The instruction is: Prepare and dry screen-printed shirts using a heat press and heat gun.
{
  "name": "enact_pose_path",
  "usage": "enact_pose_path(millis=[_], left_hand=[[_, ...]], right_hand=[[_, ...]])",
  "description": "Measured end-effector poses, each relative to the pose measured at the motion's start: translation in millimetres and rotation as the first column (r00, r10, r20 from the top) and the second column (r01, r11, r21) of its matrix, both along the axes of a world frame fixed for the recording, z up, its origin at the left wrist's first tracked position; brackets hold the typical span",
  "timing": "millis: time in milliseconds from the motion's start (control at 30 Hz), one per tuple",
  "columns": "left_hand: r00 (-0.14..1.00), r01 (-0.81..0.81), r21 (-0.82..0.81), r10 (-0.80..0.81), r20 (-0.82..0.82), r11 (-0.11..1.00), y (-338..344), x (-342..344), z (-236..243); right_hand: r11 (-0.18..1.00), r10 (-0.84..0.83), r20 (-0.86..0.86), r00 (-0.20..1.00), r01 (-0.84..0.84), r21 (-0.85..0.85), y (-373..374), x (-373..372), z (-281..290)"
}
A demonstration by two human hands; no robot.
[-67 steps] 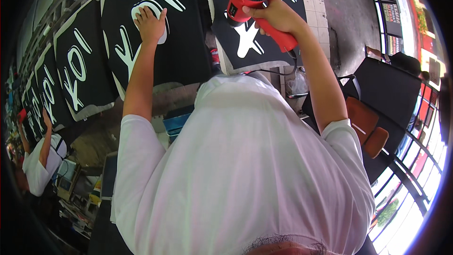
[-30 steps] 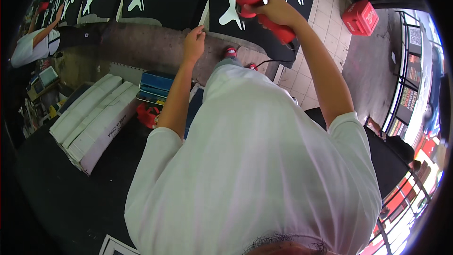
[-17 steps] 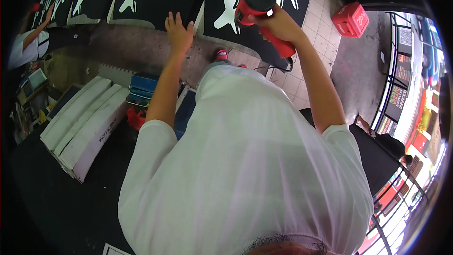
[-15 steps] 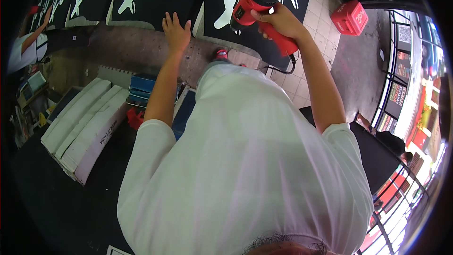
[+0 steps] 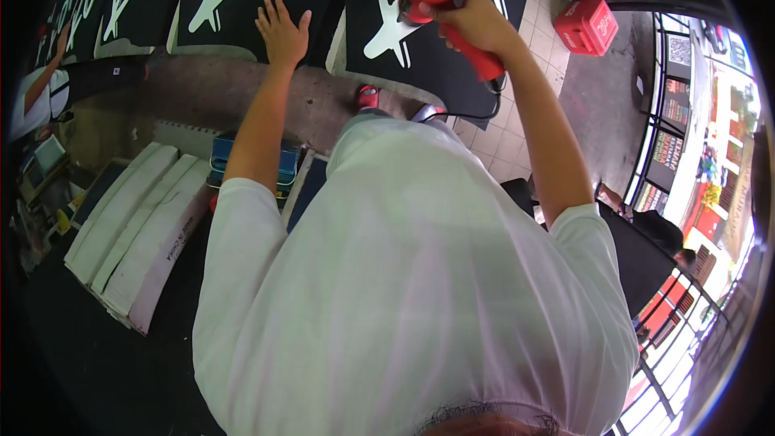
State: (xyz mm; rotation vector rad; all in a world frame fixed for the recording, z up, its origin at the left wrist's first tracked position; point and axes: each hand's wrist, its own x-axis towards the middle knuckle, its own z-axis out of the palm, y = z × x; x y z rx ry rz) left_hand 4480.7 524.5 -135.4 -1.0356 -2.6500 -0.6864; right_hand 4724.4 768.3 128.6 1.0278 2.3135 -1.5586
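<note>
My right hand is closed round the handle of a red heat gun with a black rear end. The gun is held over a black panel, its front close to a large white painted letter. A black cord hangs from the handle. My left hand is open with fingers spread, at the near edge of the neighbouring black panel with similar white lettering. Whether the palm touches that panel is hard to tell.
More lettered panels run to the left, where another person's arm reaches over them. Long white cartons lie at left beside a blue case. A red cooler box stands on the floor at right. Metal railings edge the right side.
My right hand has carried the heat gun a little farther away over the panel. My left hand has shifted slightly left and away. The view has shifted a little.
</note>
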Motion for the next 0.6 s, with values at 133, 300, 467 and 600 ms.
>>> enact_pose_path(millis=[133,300,467,600], left_hand=[[0.998,-0.024,-0.109,0.019,-0.052,0.994,10.7,-19.3,-4.9],[0.995,-0.095,-0.161,0.087,-0.058,0.982,18.7,-21.0,-5.6],[0.998,-0.048,-0.089,0.045,-0.035,0.995,23.3,-28.9,-6.0],[0.994,-0.088,-0.125,0.079,-0.070,0.988,26.5,-39.5,-9.2]], right_hand=[[0.990,-0.134,0.016,0.991,0.134,-0.039,13.4,8.8,-1.7],[0.989,-0.121,-0.072,0.990,0.127,0.080,25.6,22.6,-0.1],[0.993,-0.085,-0.033,0.996,0.087,0.076,31.5,25.7,-1.3],[0.987,-0.101,0.015,0.995,0.102,-0.124,30.7,22.4,-1.1]])
